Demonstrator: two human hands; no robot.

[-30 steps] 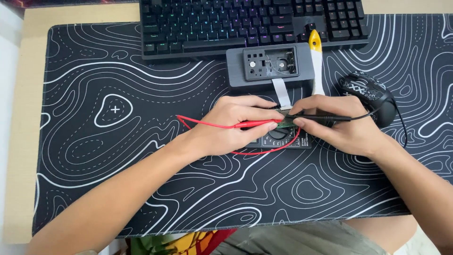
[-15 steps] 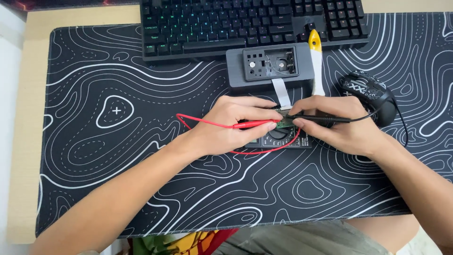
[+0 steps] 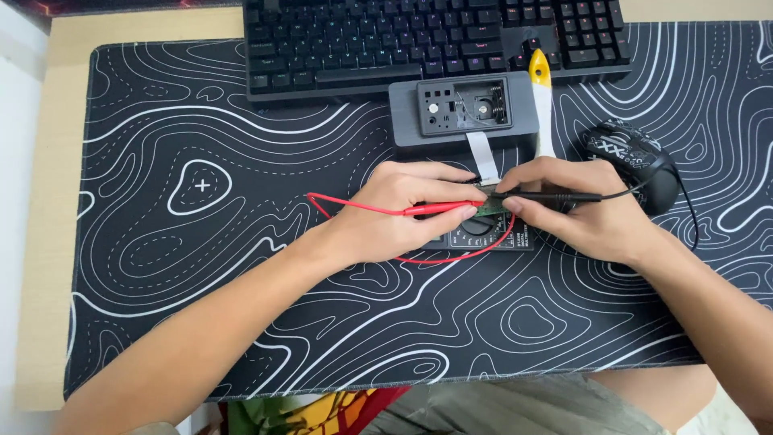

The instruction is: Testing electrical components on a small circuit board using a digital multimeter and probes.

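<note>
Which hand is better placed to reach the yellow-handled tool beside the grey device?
Right. The right hand, holding the black probe, lies just below the yellow-handled tool. The left hand grips the red probe farther left, beyond the white ribbon cable.

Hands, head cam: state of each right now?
Left hand: closed on the red probe.
Right hand: closed on the black probe.
</note>
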